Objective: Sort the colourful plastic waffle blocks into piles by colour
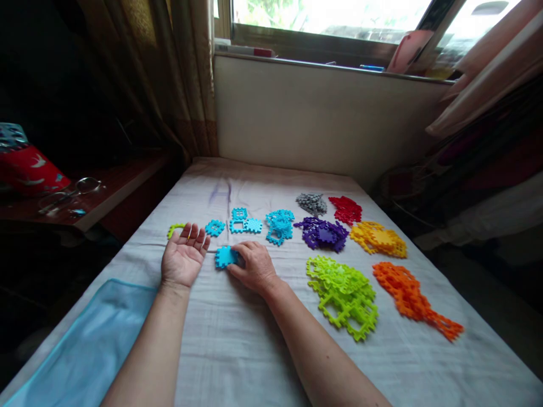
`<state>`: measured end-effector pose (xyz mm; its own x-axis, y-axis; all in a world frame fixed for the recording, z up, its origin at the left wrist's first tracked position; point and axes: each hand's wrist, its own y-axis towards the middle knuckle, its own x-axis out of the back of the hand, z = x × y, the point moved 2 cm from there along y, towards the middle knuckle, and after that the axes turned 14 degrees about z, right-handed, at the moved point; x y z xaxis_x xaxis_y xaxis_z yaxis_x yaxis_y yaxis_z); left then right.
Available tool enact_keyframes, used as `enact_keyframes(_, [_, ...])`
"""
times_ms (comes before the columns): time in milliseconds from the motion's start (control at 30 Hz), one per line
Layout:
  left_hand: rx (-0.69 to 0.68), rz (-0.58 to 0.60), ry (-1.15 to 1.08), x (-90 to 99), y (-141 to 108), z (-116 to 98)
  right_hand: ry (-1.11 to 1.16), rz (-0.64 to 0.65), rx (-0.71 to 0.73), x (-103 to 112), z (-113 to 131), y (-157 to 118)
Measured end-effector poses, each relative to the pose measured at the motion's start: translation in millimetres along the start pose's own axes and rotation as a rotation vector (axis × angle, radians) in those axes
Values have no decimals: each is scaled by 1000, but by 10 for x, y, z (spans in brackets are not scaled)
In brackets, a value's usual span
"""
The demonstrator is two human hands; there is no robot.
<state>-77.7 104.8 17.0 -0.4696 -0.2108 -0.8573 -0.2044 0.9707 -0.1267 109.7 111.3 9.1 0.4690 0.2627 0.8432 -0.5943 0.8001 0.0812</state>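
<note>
Right now, the right hand (255,265) pinches a blue square (224,257) with bumpy edges, with its thumb at the near side and its fingers at the far side. The square is near the middle of the pale sheet (220,345), between the two hands, but I cannot tell if it lies flat or is lifted a bit. The left hand (183,260) is turned palm up, with its fingers a little curled and spread from the thumb, and no toy sits in it (one finger wears a ring). Just behind it, a light green piece (172,229) peeks out, partly hidden.

Past the hands, one blue piece with a hole (215,228) sits alone. Next to it, three more blue pieces (253,226) sit close together, and then comes a blue heap (280,220).

More heaps are on the right: gray (311,203) and red (345,209) at the back, purple (326,234) and yellow (382,238) in the middle, and big light green (341,277) and orange (405,291) heaps nearer. A shiny blue cloth (80,350) lies by the left arm.
</note>
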Motion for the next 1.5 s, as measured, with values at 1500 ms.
enact_keyframes(1500, [-252,242,1523,113,-317,322,741,-534,-157,188,-393,-652])
